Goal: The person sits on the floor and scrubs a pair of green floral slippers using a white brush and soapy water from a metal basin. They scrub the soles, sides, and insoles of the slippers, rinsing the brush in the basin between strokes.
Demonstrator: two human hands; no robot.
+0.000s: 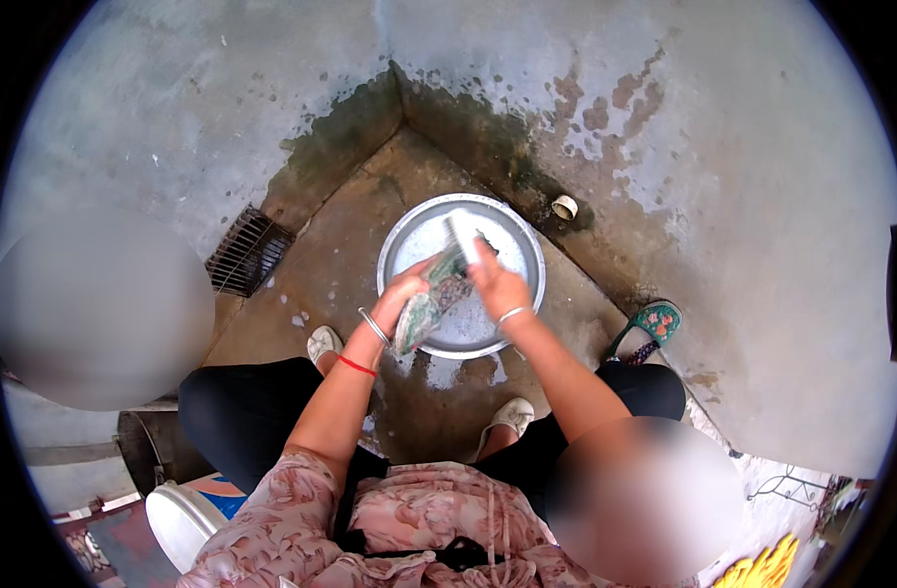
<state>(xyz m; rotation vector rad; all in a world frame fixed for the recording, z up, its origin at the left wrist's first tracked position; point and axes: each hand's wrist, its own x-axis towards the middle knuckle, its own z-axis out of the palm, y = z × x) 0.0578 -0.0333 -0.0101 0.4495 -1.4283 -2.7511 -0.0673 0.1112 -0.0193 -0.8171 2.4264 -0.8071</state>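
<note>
My left hand [404, 287] grips a greenish patterned fabric shoe [423, 316], tilted above a round metal basin [539, 275]. Over the shoe's far end, my right hand [504, 290] is closed on a white brush-like tool [463, 229], blurred by motion. Its working side is hidden, and the touch against the shoe is too blurred to make out. The basin stands on the wet floor between my feet, and whitish, sudsy-looking water [463, 323] shows inside it. A green shoe with embroidered flowers [658, 320] stands by the right wall.
Beyond the basin, two walls meet in a damp corner [401, 121]. A metal-barred drain opening [248, 253] is at the left wall's foot; a short pipe end [565, 207] juts from the right one. A white-lidded bucket [180, 525] stands behind me at the left.
</note>
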